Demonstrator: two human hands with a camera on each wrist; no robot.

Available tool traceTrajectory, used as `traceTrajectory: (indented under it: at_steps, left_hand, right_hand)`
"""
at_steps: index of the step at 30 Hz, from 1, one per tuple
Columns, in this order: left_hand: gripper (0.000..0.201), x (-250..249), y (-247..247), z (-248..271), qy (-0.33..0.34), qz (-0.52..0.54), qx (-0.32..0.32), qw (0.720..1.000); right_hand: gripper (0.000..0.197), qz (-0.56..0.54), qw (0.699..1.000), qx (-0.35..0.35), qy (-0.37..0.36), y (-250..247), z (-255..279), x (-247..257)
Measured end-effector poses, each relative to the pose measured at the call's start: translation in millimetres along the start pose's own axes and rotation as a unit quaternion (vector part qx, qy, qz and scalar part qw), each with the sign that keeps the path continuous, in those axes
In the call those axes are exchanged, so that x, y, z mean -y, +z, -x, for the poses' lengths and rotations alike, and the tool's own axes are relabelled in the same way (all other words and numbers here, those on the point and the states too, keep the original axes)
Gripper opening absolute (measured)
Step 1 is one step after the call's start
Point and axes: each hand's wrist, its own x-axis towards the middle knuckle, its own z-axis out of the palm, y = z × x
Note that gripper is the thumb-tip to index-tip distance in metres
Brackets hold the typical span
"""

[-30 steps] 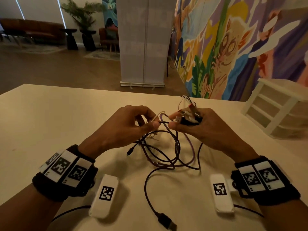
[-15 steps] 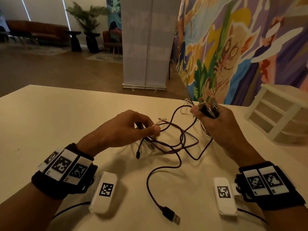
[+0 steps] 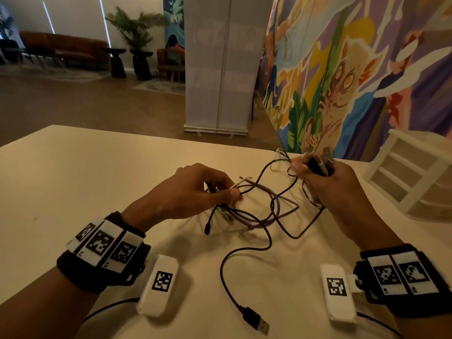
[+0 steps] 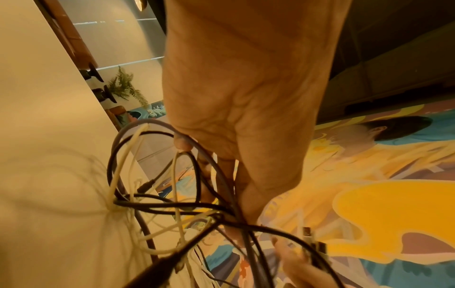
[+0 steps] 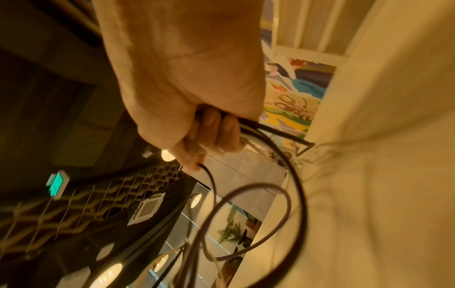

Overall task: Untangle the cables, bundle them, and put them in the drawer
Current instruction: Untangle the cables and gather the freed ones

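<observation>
We see the cables [image 3: 263,211] as a loose tangle of black, purple and white strands, part lifted above the table [image 3: 73,182], part lying on it; one black lead trails toward us and ends in a USB plug [image 3: 256,322] flat on the tabletop; our left hand [image 3: 193,189] pinches several strands between thumb and curled fingers; our right hand [image 3: 325,177], raised farther off, is clenched round a bunch of cable ends; the white drawer unit [image 3: 413,177] stands at the table's far right.
</observation>
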Motion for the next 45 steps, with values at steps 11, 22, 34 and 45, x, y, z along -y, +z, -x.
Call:
traceTrajectory:
  at_steps: [11,22,34,45]
  left_hand:
    - [0.023,-7,11,1,0.045,0.088,-0.021,0.995]
    - [0.028,-1,12,-5,0.024,0.096,-0.096,0.990]
    - [0.074,10,-1,-5,-0.055,0.010,-0.157,0.986]
    - [0.033,-7,0,8,0.105,-0.002,0.039,0.994]
  right_hand:
    - [0.028,0.200,0.938,0.256,-0.121,15,18,5]
    - [0.018,-0.003,0.995,-0.011,-0.097,5,7,7]
    - [0.013,-0.267,0.963,-0.025,-0.014,-2,2,10]
    - [0.027,-0.222,0.974,0.051,0.003,3,6,11]
